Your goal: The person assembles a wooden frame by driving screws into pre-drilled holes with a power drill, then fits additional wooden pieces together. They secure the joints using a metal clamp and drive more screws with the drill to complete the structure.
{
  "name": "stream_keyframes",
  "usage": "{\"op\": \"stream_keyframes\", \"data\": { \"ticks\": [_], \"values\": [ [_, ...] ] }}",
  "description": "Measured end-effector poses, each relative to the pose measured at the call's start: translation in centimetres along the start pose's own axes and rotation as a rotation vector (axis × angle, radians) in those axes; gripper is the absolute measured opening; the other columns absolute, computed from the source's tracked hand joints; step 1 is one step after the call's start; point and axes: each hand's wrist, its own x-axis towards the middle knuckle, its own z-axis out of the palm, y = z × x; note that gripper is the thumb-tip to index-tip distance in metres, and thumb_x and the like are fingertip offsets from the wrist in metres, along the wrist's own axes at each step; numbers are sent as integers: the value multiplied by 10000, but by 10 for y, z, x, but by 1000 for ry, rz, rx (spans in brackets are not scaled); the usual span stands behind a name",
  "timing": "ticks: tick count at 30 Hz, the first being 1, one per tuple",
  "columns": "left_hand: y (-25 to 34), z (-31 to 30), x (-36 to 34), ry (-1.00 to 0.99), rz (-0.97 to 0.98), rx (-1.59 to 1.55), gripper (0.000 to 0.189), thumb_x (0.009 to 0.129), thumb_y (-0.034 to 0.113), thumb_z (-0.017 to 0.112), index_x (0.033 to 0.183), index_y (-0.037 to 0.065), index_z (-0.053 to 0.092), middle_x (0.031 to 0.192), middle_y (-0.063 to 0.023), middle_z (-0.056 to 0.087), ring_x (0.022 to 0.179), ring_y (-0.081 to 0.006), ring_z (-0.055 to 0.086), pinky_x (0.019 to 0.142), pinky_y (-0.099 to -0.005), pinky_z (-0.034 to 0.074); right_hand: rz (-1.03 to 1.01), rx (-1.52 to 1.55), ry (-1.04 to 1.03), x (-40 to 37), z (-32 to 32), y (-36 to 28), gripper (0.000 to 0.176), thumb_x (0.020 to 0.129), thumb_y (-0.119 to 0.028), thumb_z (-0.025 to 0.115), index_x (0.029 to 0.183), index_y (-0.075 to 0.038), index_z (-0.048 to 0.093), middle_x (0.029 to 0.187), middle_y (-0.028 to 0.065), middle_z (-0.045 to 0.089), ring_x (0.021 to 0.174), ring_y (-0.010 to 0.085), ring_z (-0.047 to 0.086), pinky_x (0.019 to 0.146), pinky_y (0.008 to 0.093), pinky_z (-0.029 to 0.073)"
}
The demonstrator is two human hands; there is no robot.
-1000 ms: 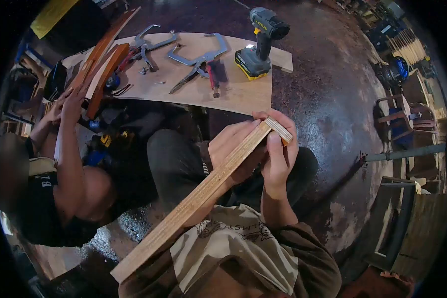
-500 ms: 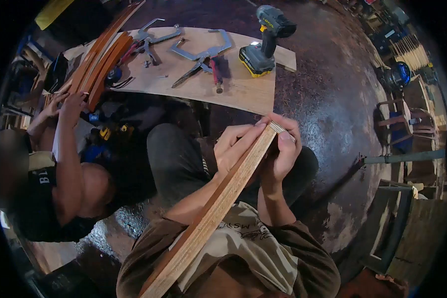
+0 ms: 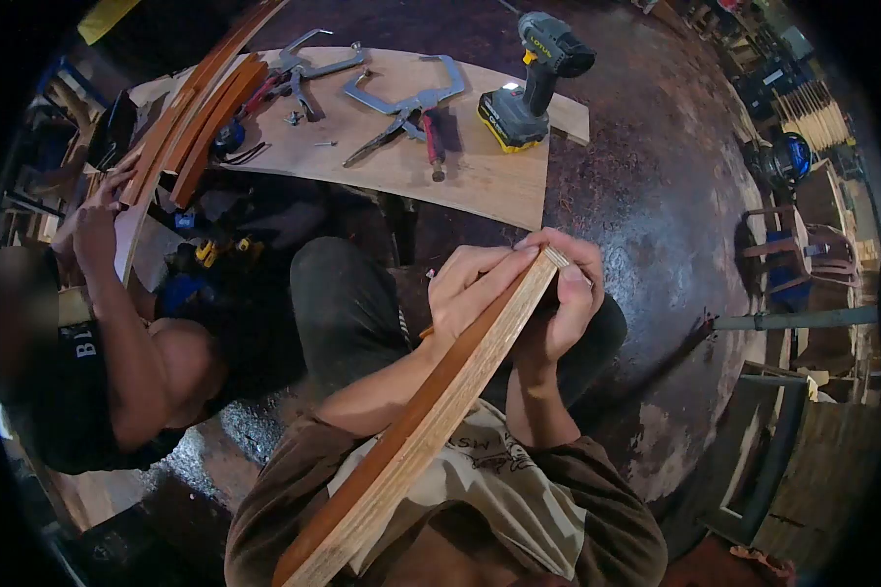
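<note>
While the left hand (image 3: 468,291) grips a long wooden strip (image 3: 439,409) just below its upper end, the right hand (image 3: 571,293) clasps the tip, the piece slanting down across the wearer's shirt (image 3: 480,470). Beyond the hands, a cordless drill (image 3: 533,83) stands near the right end of a table (image 3: 308,161), with two metal clamps (image 3: 409,108) (image 3: 308,70) lying to its left. At far left, a co-worker (image 3: 132,352) touches brown wooden pieces (image 3: 181,127).

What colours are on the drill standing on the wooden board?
The drill is dark grey and black with yellow accents, showing best in the head view.
</note>
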Motion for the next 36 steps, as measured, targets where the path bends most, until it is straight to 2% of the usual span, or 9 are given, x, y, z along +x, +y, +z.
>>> {"op": "stream_keyframes", "data": {
  "ticks": [18, 21, 23, 25, 29, 30, 31, 33, 36],
  "values": [
    [-18, 11, -14, -75, 26, 21, 450, 763, 70, 786, 1187, -31, 674, 1046, -173, 679, 857, -272, 672, 742, -335, 554, 38, -7, 18, 0, -13, 13, 401, 942, -279, 416, 1055, 49, 619, 986, 157, 649, 911, 205, 604, 855, 327, 476],
    [-29, 17, -11, -122, -94, -62, 405, 828, 87, 747, 1207, -15, 648, 1107, -143, 662, 933, -244, 659, 823, -329, 536, 61, -4, 9, 26, -14, 19, 289, 921, -184, 496, 1053, 30, 639, 982, 119, 663, 893, 172, 602, 847, 293, 474],
    [-61, 25, -22, 6, -737, -654, 337, 921, 118, 668, 1237, 19, 605, 1133, -103, 639, 1007, -193, 628, 898, -324, 507, 147, -40, -64, 52, -7, 22, 242, 939, -159, 514, 1059, 6, 644, 993, 97, 656, 924, 134, 586, 852, 272, 464],
    [-92, -1, 7, -296, -651, -447, 858, 765, 540, 747, 1386, -12, 534, 1294, -204, 562, 1194, -377, 543, 1025, -428, 426, 294, 52, -175, 77, -1, 36, 270, 956, -185, 495, 1075, 1, 650, 1033, 59, 638, 963, 119, 595, 874, 267, 462],
    [-144, -37, 37, -397, -622, -429, 668, 879, 322, 681, 1443, 21, 486, 1336, -134, 531, 1269, -266, 495, 1066, -364, 387, 323, 290, -386, 102, 31, 54, 241, 982, -201, 540, 1110, -24, 640, 970, 29, 638, 894, 108, 613, 824, 272, 485],
    [-113, -49, 52, -314, -444, -296, 562, 954, 311, 595, 1433, 36, 492, 1320, -112, 555, 1235, -218, 532, 1060, -336, 408, 445, 320, -416, 100, 44, 50, 241, 988, -221, 555, 1111, -32, 637, 960, 22, 640, 872, 104, 615, 812, 271, 489],
    [-86, -56, 57, -109, -678, -1217, 548, 1016, 411, 509, 1426, 49, 485, 1333, -97, 565, 1222, -211, 554, 1057, -343, 435, 568, 349, -450, 97, 57, 48, 243, 994, -241, 570, 1113, -39, 635, 951, 15, 642, 849, 101, 617, 801, 270, 493],
    [-96, -58, 62, 87, -694, -959, 609, 1030, 518, 445, 1440, 69, 468, 1359, -91, 564, 1241, -218, 553, 1047, -370, 459, 560, 427, -538, 97, 80, 64, 224, 988, -252, 608, 1083, -52, 640, 961, 16, 647, 852, 97, 616, 796, 265, 494],
    [-102, -76, 66, -20, -882, -840, 664, 1018, 581, 426, 1452, 79, 463, 1385, -88, 559, 1251, -238, 553, 1053, -394, 455, 548, 380, -547, 84, 100, 80, 199, 956, -244, 665, 1031, -61, 637, 960, 12, 637, 898, 86, 598, 807, 259, 479]
  ]
}}
